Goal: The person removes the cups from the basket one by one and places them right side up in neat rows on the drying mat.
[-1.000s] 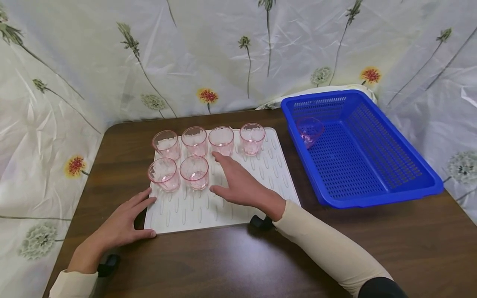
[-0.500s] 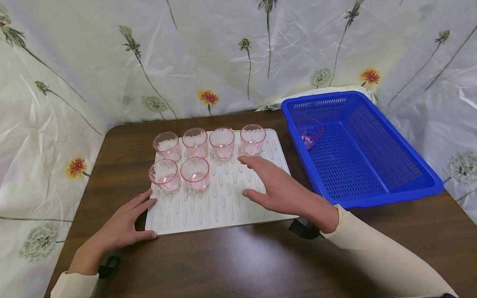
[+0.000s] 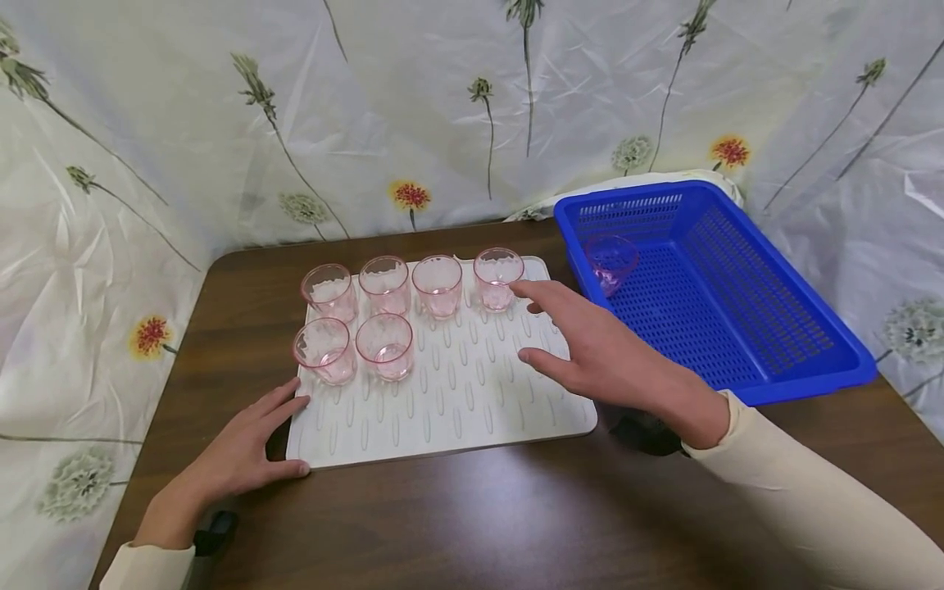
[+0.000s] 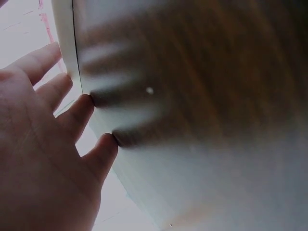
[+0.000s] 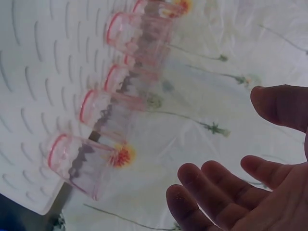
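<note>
Several clear pink drinking glasses stand upright on a white ribbed mat [image 3: 442, 422]. At the back right of the mat is one glass [image 3: 498, 283]; the others are grouped at its left, including a front-row glass [image 3: 386, 348]. My right hand [image 3: 601, 352] hovers over the mat's right side with thumb and fingers apart, holding nothing, its fingertips near the back-right glass. In the right wrist view that hand [image 5: 231, 197] has its palm bare. My left hand [image 3: 232, 451] rests at the mat's left edge, fingers spread; in the left wrist view its fingertips [image 4: 86, 103] touch down there.
To the right stands a blue perforated basket [image 3: 819, 381] with one pink glass [image 3: 612, 266] lying tilted in its back-left corner. A brown wooden table [image 3: 413, 533] carries everything. Flower-printed sheeting [image 3: 428, 106] hangs around its back and sides.
My right hand has moved rightward, from beside the third back-row glass towards the back-right one, staying unfurled. The left hand, the glasses and the basket stay put.
</note>
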`<action>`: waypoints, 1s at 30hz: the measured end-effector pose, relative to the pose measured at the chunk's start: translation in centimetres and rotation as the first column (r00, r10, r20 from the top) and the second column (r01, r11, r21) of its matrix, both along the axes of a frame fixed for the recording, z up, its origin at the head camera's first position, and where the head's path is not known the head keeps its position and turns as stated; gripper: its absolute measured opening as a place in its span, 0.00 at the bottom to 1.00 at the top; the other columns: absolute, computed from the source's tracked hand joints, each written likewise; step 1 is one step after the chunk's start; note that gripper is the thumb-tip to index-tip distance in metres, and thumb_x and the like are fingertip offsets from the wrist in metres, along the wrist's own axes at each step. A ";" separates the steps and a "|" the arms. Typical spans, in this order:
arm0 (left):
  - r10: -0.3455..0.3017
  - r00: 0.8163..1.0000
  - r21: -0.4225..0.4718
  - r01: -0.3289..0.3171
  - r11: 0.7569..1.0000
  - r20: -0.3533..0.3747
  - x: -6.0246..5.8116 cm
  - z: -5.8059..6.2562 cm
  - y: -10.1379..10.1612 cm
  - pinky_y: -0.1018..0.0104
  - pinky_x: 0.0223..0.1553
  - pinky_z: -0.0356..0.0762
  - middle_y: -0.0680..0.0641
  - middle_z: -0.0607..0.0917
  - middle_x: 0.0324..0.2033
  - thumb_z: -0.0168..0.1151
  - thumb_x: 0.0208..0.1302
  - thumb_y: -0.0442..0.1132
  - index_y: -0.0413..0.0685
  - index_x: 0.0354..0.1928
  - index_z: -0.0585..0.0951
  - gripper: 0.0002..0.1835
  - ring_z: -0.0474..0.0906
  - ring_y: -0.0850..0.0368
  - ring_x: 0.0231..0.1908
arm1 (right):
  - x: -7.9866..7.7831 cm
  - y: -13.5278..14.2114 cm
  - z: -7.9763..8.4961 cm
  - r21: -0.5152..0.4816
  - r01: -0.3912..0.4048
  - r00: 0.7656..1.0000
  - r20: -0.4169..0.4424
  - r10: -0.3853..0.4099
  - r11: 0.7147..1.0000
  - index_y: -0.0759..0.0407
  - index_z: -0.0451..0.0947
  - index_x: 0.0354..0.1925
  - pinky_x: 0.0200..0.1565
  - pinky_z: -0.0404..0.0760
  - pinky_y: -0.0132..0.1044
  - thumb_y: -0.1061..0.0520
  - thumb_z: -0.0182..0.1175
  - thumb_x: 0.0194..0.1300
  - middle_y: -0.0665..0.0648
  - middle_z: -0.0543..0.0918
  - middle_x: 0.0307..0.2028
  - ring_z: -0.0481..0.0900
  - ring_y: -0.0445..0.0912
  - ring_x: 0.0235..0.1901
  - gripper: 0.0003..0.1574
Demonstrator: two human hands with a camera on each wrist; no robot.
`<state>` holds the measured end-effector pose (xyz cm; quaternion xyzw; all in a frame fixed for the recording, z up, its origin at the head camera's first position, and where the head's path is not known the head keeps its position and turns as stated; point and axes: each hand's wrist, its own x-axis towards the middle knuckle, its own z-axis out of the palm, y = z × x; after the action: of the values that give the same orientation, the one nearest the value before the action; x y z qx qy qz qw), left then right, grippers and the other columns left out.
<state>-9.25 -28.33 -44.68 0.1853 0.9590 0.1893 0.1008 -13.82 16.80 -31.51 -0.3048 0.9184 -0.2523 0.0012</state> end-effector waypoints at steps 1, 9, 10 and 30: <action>0.001 1.000 -0.001 -0.001 1.000 -0.001 0.0 0.0 0.0 0.31 0.66 0.63 0.37 0.60 0.75 0.73 0.48 0.65 0.47 0.71 0.69 0.51 0.59 0.32 0.72 | 0.0 0.1 0.1 0.005 0.003 1.000 0.002 -0.003 1.000 0.56 0.58 0.73 0.60 0.77 0.51 0.51 0.65 0.66 0.57 0.72 0.67 0.76 0.51 0.61 0.44; -0.005 1.000 0.004 0.005 1.000 -0.006 0.0 0.0 0.1 0.31 0.66 0.63 0.37 0.61 0.75 0.73 0.48 0.65 0.46 0.71 0.69 0.51 0.60 0.33 0.72 | -0.2 1.6 0.8 0.032 0.039 0.998 0.040 -0.040 0.999 0.58 0.58 0.73 0.60 0.76 0.55 0.52 0.63 0.67 0.60 0.70 0.69 0.76 0.55 0.62 0.42; -0.003 1.000 0.004 0.003 1.000 -0.003 -0.1 0.0 0.1 0.31 0.66 0.63 0.37 0.61 0.75 0.73 0.48 0.65 0.46 0.71 0.69 0.51 0.59 0.33 0.72 | -0.3 1.8 0.9 0.032 0.047 0.998 0.050 -0.048 0.998 0.58 0.59 0.73 0.60 0.77 0.55 0.52 0.63 0.67 0.60 0.70 0.69 0.77 0.55 0.62 0.42; 0.006 1.000 0.006 -0.006 1.000 0.007 0.1 0.1 0.0 0.31 0.66 0.62 0.37 0.60 0.75 0.73 0.48 0.64 0.46 0.71 0.69 0.51 0.59 0.33 0.72 | -6.8 10.1 2.8 -0.124 0.415 0.910 0.076 -0.408 0.901 0.56 0.63 0.71 0.50 0.74 0.34 0.47 0.55 0.73 0.63 0.73 0.66 0.75 0.59 0.58 0.34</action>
<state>-9.20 -28.29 -44.57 0.1821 0.9586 0.1933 0.1028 -20.65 26.92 -28.66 -0.0972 0.9422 -0.3166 -0.0512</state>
